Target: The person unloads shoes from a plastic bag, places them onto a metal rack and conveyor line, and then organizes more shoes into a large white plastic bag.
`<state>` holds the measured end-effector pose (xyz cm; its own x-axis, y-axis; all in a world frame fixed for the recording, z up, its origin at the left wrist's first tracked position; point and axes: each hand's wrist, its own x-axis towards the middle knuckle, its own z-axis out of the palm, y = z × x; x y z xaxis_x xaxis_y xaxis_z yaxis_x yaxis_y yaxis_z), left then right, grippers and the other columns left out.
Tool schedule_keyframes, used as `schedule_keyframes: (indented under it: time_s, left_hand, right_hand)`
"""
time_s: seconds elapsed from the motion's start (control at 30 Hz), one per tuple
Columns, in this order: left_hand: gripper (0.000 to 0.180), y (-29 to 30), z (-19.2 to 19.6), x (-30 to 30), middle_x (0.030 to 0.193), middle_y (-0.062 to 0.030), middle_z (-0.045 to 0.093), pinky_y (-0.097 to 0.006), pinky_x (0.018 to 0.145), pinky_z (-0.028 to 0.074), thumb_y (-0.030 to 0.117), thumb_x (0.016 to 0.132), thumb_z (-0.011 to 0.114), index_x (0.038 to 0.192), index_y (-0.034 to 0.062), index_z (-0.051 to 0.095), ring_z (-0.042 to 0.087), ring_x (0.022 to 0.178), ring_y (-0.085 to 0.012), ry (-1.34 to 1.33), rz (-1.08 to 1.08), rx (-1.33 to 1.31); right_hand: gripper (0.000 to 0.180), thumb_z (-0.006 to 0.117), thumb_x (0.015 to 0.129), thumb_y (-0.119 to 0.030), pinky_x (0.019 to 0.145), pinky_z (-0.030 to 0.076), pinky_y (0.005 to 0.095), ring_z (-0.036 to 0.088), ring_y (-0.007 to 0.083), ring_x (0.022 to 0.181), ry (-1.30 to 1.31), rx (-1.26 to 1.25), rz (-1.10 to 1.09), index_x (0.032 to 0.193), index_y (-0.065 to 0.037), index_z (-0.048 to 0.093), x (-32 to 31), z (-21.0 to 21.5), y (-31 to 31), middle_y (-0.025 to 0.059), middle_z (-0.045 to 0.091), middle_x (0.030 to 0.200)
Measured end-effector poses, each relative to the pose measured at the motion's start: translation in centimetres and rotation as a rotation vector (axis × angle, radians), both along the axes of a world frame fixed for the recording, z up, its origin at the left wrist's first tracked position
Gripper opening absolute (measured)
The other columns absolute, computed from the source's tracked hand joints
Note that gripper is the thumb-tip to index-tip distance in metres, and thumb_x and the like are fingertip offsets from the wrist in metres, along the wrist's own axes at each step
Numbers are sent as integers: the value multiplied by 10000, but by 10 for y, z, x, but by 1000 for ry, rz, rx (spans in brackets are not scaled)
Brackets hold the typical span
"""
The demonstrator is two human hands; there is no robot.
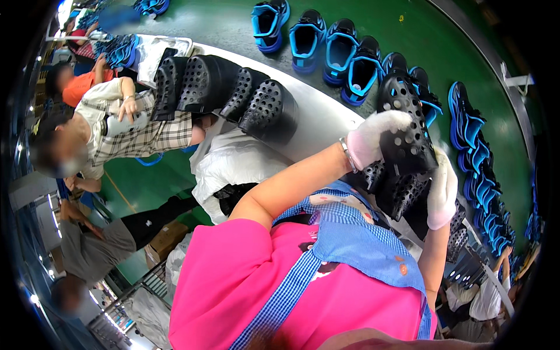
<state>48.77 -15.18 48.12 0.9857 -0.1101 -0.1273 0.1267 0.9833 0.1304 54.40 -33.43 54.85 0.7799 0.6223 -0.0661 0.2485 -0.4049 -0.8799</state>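
Note:
Both of my hands wear white gloves. Between them is a black clog-shaped piece with round holes, held tilted over the edge of the bench. My left hand is closed on its left side. At its lower right end, my right hand grips it with bent fingers; part of that grip is hidden. More black perforated clog-shaped pieces sit just below, against my blue checked apron. Beyond the held piece stand black sneakers with bright blue linings, partly covered by it.
Several black perforated pieces line the white bench edge on the left, above a white plastic bag. A green conveyor surface carries rows of blue-black sneakers. Co-workers stand at the left and lower right.

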Motion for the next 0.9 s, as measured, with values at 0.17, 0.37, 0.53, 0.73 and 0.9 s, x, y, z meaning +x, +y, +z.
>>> schedule_keyframes:
  time_s: [0.17,0.37,0.53,0.73,0.9]
  left_hand:
    - [383,12,6,15,993,-125,649,-350,851,527,192,827,602,1151,-9,566,647,893,-232,123,-26,281]
    - [271,12,-26,28,973,-71,640,-342,833,514,197,861,618,1083,42,601,626,887,-197,280,81,270]
    - [225,12,-32,63,815,-39,631,-335,638,544,331,873,650,899,114,597,632,697,-184,429,49,261]
    - [404,21,-78,84,940,-121,658,-407,745,573,461,887,597,969,65,601,659,848,-266,475,-41,393]
    - [504,9,-95,75,1135,-134,608,-418,867,519,480,946,511,1184,37,541,596,1044,-266,414,-148,368]
  right_hand:
    - [335,549,897,-221,793,494,319,653,230,849,6,-156,13,1159,-20,603,14,23,15,147,656,944]
    - [622,631,760,-537,790,511,417,648,360,887,-115,-526,96,1101,-21,563,22,-11,44,216,659,950]
    - [648,572,758,-575,804,508,408,653,373,859,109,-610,105,1017,19,598,42,-18,55,234,664,878]
    - [521,601,790,-507,739,492,422,628,400,806,30,-635,114,894,2,630,68,-45,60,255,629,794]
    - [543,548,773,-506,775,513,399,661,363,818,51,-711,122,878,18,642,92,-62,53,216,666,795]
